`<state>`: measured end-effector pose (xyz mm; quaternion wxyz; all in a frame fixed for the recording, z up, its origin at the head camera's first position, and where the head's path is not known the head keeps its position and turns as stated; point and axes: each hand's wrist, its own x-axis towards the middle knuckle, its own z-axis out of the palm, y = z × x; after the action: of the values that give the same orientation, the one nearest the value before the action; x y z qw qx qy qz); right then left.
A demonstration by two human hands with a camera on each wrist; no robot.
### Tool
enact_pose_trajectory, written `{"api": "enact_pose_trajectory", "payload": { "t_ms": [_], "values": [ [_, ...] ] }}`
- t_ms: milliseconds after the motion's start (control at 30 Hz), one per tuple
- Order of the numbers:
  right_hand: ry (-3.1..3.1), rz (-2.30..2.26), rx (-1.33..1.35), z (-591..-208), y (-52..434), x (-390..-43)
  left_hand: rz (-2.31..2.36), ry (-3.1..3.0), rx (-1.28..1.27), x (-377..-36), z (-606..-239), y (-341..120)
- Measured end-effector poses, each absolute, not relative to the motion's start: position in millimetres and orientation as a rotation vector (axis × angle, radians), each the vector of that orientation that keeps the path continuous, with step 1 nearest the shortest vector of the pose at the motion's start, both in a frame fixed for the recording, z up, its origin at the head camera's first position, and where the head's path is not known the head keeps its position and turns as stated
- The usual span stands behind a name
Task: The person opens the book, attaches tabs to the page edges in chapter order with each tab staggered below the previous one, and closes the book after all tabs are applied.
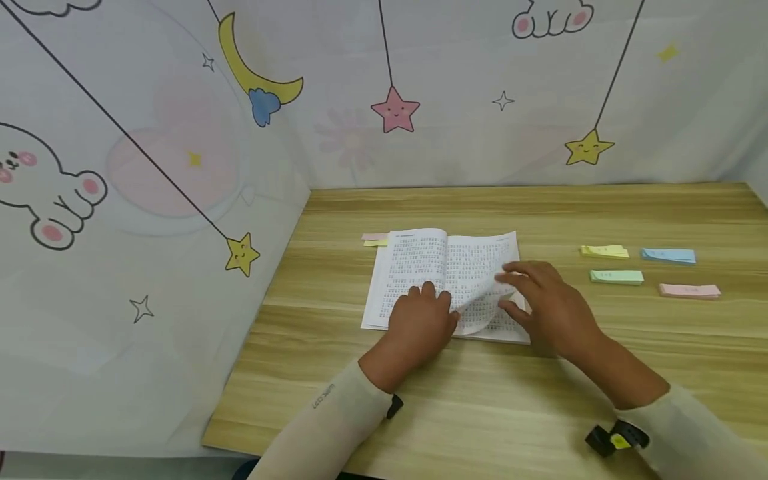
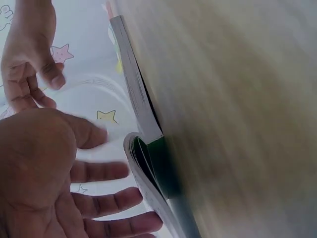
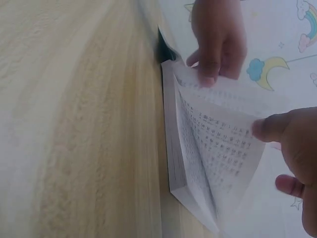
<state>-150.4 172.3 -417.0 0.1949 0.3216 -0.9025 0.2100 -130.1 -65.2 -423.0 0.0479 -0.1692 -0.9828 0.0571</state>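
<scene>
Head view looks down; close, low wrist views share the book [image 1: 463, 275].

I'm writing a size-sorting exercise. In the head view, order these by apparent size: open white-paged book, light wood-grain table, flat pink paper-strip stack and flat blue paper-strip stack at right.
1. Table
2. Book
3. Pink stack and blue stack: unranked; they look alike, and pink lies nearer the camera.

Soft, diffuse light spreads across the tabletop [image 1: 480, 400], casting a faint shadow by the right hand [image 1: 555, 310]; the book's [image 1: 414, 263] print is soft in the head view. Both wrist views show a blurred tabletop and a washed-out backdrop [image 2: 89, 29].
</scene>
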Motion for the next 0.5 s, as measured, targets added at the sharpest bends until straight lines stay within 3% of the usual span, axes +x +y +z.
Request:
{"api": "enact_pose_trajectory", "payload": {
  "t_ms": [300, 500],
  "values": [
    [-2.897, 0.51, 0.679, -425.0, 183.3, -144.9, -0.048, -2.761, -0.191, -136.6, -423.6, -75.1],
    [-2.872, 0.524, 0.989, -442.5, 170.0, -147.0, 0.096, -2.823, -0.593, -132.8, -416.4, -77.6]
  ]
}}
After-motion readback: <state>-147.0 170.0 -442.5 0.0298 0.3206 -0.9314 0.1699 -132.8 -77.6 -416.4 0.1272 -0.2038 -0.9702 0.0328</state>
